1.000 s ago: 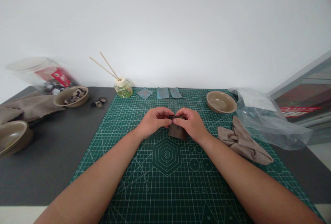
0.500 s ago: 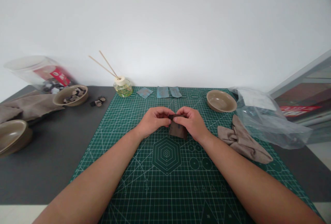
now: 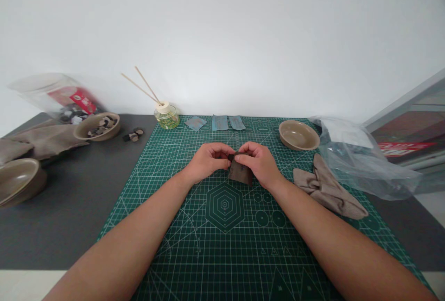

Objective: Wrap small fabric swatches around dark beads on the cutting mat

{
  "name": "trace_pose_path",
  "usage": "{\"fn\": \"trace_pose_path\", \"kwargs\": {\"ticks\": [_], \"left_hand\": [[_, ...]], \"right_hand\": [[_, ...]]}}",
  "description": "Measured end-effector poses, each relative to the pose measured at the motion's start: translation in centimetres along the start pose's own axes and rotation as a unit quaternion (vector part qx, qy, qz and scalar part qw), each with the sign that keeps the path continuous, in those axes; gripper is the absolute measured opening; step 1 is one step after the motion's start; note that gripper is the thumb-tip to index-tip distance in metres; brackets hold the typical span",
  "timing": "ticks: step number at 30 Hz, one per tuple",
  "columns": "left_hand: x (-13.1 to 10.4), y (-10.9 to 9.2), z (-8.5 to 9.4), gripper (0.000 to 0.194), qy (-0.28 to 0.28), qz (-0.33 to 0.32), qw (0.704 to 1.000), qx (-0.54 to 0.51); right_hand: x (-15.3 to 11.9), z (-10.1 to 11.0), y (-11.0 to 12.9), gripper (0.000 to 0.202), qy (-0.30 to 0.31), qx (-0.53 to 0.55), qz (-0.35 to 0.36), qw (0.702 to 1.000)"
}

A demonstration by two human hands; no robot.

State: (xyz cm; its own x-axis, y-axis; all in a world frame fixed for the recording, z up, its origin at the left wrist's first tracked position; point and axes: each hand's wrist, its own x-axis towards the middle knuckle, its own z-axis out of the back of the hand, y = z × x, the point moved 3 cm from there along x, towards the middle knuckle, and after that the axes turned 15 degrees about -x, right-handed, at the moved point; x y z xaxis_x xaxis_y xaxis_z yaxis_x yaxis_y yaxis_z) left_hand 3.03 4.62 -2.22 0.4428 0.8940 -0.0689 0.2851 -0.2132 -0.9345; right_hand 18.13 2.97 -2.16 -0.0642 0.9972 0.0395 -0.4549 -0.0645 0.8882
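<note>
Above the middle of the green cutting mat (image 3: 222, 254) I hold a small dark brown piece (image 3: 240, 174), flat like a little cloth or leather pouch. My left hand (image 3: 210, 162) pinches its upper left corner between thumb and fingers. Along its top edge, my right hand (image 3: 257, 162) grips with the thumb in front and the fingers behind. The piece hangs down between the hands, its top partly covered by my fingers. Right of my right forearm lies a crumpled taupe cloth (image 3: 330, 188).
A tan bowl (image 3: 299, 136) and a clear plastic bag (image 3: 365, 166) stand at the right. Along the back are blue packets (image 3: 220, 123) and a reed diffuser (image 3: 167, 116). Leftward are a bowl of dark and light pieces (image 3: 80, 130), loose pieces (image 3: 134, 135), brown fabric (image 3: 52, 142) and another bowl (image 3: 41, 182).
My right thumb has shifted slightly up along the brown piece, whose lower edge tilts a little more. Both hands stay in nearly the same place; the whole view has shifted slightly.
</note>
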Motion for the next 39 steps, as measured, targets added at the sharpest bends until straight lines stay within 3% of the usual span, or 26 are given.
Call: {"fn": "trace_pose_path", "kwargs": {"ticks": [31,39], "left_hand": [[0.21,0.25,0.71,0.027,-0.048,0.004,0.999,0.005],[0.24,0.16,0.59,0.026,-0.026,0.001,1.000,-0.004]], "right_hand": [[-0.22,-0.15,0.70,0.009,0.025,-0.070,0.030,0.997],[-0.27,-0.11,0.80,0.008,0.022,-0.087,0.036,0.995]]}}
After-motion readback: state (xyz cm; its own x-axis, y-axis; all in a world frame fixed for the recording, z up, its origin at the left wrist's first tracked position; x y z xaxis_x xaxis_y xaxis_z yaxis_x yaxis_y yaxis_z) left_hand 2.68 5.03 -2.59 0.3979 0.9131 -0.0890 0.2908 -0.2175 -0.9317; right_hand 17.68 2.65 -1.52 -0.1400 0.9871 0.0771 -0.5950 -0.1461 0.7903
